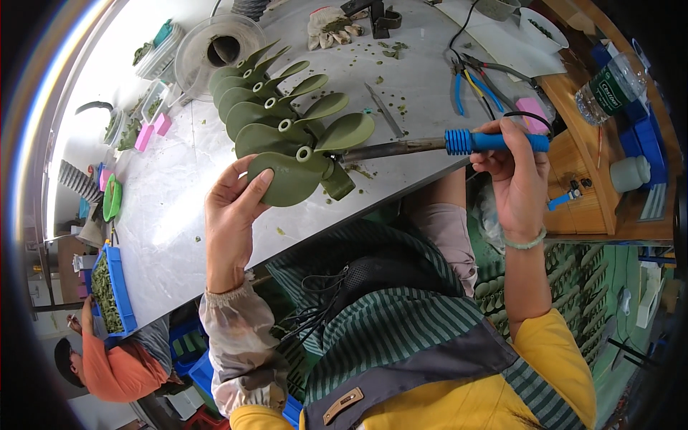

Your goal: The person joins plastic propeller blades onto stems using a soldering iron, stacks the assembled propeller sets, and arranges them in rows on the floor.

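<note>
**Your left hand (228,204) pinches the front blade (290,179); your right hand (514,161) grips the soldering iron (451,142)**

Closest to you is your striped apron (401,319), with a sheer sleeve cover (240,344) on your left forearm and a pale bracelet (527,241) on your right wrist. Your left thumb and fingers close on the edge of the front blade, at the near end of a row of olive-green propellers (261,141) that you hold up by the surface's (179,240) near edge; the row runs away from you. Your right hand wraps the iron's blue handle, its metal shaft pointing left. The tip is beside the front hub; you cannot tell whether it touches.

Past the shaft, a slim metal tool (385,111) lies among green scraps. Farther right lie blue-handled pliers (460,89) near a pink block (531,115). Toward the far edge rests a work glove (331,29), beyond the row.
</note>
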`<state>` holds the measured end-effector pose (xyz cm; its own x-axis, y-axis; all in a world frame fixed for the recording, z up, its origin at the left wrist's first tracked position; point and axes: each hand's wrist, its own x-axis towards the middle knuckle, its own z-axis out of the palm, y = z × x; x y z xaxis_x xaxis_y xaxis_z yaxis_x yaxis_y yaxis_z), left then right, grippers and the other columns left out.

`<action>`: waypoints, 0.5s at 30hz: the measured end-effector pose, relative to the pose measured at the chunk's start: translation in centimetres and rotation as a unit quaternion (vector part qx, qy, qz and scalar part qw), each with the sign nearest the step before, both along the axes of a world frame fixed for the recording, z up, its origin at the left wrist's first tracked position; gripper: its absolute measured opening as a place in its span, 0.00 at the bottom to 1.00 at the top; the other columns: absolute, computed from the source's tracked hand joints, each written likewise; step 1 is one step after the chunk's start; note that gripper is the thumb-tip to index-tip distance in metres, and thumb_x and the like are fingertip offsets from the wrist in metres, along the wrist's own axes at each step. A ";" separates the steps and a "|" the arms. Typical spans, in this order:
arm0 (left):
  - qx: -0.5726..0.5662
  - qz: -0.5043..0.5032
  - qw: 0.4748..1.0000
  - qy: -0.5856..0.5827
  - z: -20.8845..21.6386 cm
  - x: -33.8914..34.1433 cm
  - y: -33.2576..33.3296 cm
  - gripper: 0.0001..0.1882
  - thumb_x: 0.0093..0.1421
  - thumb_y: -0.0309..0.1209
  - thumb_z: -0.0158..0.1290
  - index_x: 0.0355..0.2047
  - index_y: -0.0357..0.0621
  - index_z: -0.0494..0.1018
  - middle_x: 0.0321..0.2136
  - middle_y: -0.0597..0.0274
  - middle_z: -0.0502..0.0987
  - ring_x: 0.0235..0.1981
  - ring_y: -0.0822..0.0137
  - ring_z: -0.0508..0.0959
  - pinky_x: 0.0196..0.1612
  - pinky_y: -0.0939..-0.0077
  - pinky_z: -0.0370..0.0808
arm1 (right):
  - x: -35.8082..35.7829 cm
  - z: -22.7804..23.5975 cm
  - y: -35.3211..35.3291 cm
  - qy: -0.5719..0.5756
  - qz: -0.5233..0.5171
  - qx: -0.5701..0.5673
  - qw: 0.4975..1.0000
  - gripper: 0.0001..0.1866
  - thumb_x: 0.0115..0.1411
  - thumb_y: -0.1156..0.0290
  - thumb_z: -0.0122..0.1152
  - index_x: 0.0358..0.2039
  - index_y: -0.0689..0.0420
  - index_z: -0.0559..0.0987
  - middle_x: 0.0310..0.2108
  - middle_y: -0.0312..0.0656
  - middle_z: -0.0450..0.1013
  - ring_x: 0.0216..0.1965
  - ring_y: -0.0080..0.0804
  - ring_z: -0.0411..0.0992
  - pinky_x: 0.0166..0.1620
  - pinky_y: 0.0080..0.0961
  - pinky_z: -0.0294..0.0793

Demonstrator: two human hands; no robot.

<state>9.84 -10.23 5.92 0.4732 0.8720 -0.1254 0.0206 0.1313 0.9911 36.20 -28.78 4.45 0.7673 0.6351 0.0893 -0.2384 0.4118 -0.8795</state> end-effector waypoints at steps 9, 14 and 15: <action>-0.003 -0.001 1.000 -0.002 0.1 0.0 0.1 0.15 0.58 0.24 0.55 0.46 0.34 0.71 0.35 0.57 0.79 0.34 0.70 0.80 0.39 0.77 0.78 | -0.4 0.5 -0.5 0.000 0.011 -0.018 1.000 0.12 0.61 0.68 0.55 0.33 0.66 0.78 0.29 0.45 0.76 0.22 0.28 0.76 0.27 0.18 0.79; -0.003 -0.001 1.000 0.005 0.0 0.0 0.2 0.15 0.58 0.24 0.55 0.45 0.35 0.71 0.35 0.57 0.79 0.34 0.70 0.80 0.39 0.77 0.78 | -0.5 0.6 -0.6 0.001 0.013 -0.014 1.000 0.12 0.61 0.68 0.55 0.32 0.66 0.77 0.29 0.45 0.76 0.23 0.28 0.76 0.27 0.19 0.79; -0.004 -0.002 1.000 0.005 0.1 0.0 0.2 0.15 0.58 0.24 0.55 0.45 0.35 0.71 0.35 0.57 0.79 0.34 0.70 0.80 0.39 0.77 0.78 | -0.4 0.4 -0.5 0.001 0.012 -0.011 1.000 0.12 0.61 0.68 0.55 0.32 0.66 0.77 0.29 0.45 0.76 0.23 0.29 0.76 0.27 0.19 0.79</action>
<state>9.81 -10.04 5.98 0.4757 0.8689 -0.1366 0.0315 0.1384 0.9899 35.78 -29.25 4.89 0.7514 0.6557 0.0739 -0.2492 0.3857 -0.8883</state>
